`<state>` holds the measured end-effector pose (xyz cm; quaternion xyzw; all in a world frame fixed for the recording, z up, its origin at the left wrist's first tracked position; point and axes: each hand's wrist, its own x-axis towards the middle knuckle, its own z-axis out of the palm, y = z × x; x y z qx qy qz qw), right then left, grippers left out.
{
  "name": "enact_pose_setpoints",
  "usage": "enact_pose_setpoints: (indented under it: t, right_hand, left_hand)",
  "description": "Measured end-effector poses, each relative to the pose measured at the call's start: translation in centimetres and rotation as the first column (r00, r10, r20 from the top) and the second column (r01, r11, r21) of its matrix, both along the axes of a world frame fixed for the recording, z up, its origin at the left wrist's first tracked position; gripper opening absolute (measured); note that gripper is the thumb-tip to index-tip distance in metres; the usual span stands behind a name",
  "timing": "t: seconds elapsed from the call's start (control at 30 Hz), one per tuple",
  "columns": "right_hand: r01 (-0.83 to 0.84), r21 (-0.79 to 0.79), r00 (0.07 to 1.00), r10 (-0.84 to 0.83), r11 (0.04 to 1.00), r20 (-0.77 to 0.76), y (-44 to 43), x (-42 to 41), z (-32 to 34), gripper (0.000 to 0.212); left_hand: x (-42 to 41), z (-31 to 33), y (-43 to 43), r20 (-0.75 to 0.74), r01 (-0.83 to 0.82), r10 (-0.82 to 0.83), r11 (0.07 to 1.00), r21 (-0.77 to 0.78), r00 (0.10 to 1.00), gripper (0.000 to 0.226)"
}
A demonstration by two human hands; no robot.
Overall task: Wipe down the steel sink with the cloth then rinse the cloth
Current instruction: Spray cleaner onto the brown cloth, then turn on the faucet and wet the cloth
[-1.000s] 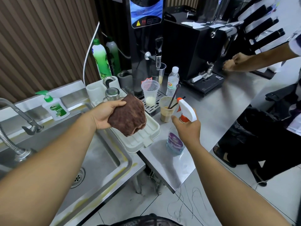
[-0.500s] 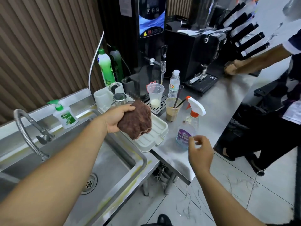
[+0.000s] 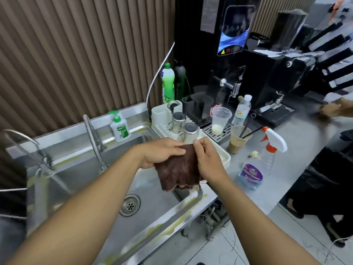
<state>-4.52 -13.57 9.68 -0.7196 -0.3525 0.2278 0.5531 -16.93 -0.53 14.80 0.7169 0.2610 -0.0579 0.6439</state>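
Head view: both forearms reach out over the steel sink (image 3: 156, 213), its drain (image 3: 130, 204) below the hands. The left hand (image 3: 162, 153) grips the brown cloth (image 3: 179, 175) at its top edge, fingers curled round it. The right hand (image 3: 209, 163) pinches the same edge between thumb and forefinger. The cloth hangs above the sink's right rim, just before a white drying rack (image 3: 226, 156). To the right stands a spray bottle (image 3: 252, 175) with a purple label reading "Glass Cleaner". Farther back, a pump bottle (image 3: 119, 129) on the sink ledge carries a green label too blurred to read. A water bottle (image 3: 241, 109) shows a red-and-yellow logo.
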Motion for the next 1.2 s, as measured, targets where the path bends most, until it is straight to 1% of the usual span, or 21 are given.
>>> enact_pose_setpoints:
  t: [0.03,0.07,0.1,0.13,0.17,0.27,0.37,0.47,0.57,0.67,0.73,0.8,0.83,0.93,1.0,1.07,1.13,1.2]
  right_hand:
    - [0.009,0.015,0.998,-0.010,1.000,0.067,0.6,-0.7,0.0,0.026]
    - [0.013,0.033,0.991,-0.017,0.999,0.129,1.3,-1.4,0.1,0.026]
    - [0.015,0.042,0.984,-0.023,0.999,0.175,1.9,-2.0,0.2,0.026]
    - [0.007,0.045,0.978,-0.016,0.999,0.210,2.5,-2.5,0.5,0.025]
    - [-0.014,0.041,0.971,0.003,0.999,0.239,3.1,-3.0,0.8,0.025]
    - [-0.115,0.044,0.945,0.096,0.992,0.312,5.0,-4.3,1.7,0.025]
    - [-0.212,0.056,0.908,0.176,0.976,0.380,6.9,-6.0,2.0,0.027]
    - [-0.299,0.007,0.833,0.257,0.954,0.489,8.5,-7.8,1.8,0.038]
    - [-0.393,-0.050,0.742,0.349,0.918,0.572,9.7,-9.3,1.5,0.050]
    - [-0.497,-0.063,0.689,0.438,0.865,0.577,10.5,-10.7,0.8,0.053]
    - [-0.560,-0.074,0.657,0.497,0.825,0.567,10.9,-11.8,0.4,0.052]
    - [-0.608,-0.079,0.631,0.542,0.790,0.555,11.4,-12.7,0.2,0.050]
    - [-0.642,-0.084,0.612,0.576,0.762,0.541,11.7,-13.3,-0.1,0.048]
    - [-0.691,-0.085,0.597,0.634,0.717,0.492,12.1,-14.7,-0.6,0.042]
    - [-0.678,-0.109,0.612,0.640,0.727,0.465,12.4,-15.5,-0.9,0.038]
    - [-0.601,-0.146,0.668,0.594,0.786,0.449,13.0,-16.2,-1.1,0.033]
    - [-0.487,-0.209,0.723,0.526,0.848,0.447,14.0,-16.7,-1.2,0.041]
    - [-0.399,-0.302,0.743,0.498,0.866,0.447,15.0,-17.2,-1.3,0.047]
  left_hand:
    - [-0.8,0.2,0.2,0.011,-0.003,0.001,0.985,0.171,1.000,0.023]
    - [-1.5,0.3,0.4,0.011,-0.006,0.002,0.934,0.358,1.000,0.026]
    - [-2.3,0.5,0.6,0.016,-0.014,0.007,0.865,0.502,1.000,0.029]
    - [-3.0,0.6,0.7,0.036,-0.041,0.024,0.812,0.582,0.999,0.032]
    - [-3.9,0.6,0.8,0.070,-0.082,0.049,0.781,0.620,0.996,0.033]
    - [-6.8,0.6,1.2,0.154,-0.202,0.133,0.722,0.662,0.979,0.036]
    - [-9.9,0.5,1.6,0.183,-0.307,0.254,0.646,0.698,0.950,0.040]
    - [-13.3,0.5,1.7,0.183,-0.365,0.350,0.572,0.734,0.919,0.042]
    - [-16.9,0.6,1.3,0.169,-0.394,0.428,0.518,0.759,0.888,0.049]
    - [-19.9,0.3,0.5,0.093,-0.372,0.489,0.513,0.774,0.867,0.054]
    - [-21.3,0.0,-0.2,0.063,-0.379,0.517,0.534,0.756,0.854,0.048]
    - [-22.2,-0.4,-0.7,0.068,-0.405,0.531,0.552,0.729,0.845,0.042]
    - [-22.8,-0.6,-1.1,0.077,-0.431,0.552,0.548,0.717,0.830,0.039]
    - [-23.7,-1.1,-1.6,0.105,-0.462,0.576,0.519,0.719,0.811,0.034]
    - [-24.3,-1.6,-1.6,0.126,-0.495,0.603,0.497,0.713,0.788,0.034]
    - [-24.9,-2.0,-1.2,0.153,-0.527,0.614,0.491,0.694,0.774,0.035]
    - [-25.6,-2.3,-0.2,0.165,-0.536,0.609,0.499,0.681,0.776,0.036]
    - [-26.3,-2.4,0.9,0.162,-0.522,0.590,0.514,0.681,0.791,0.036]
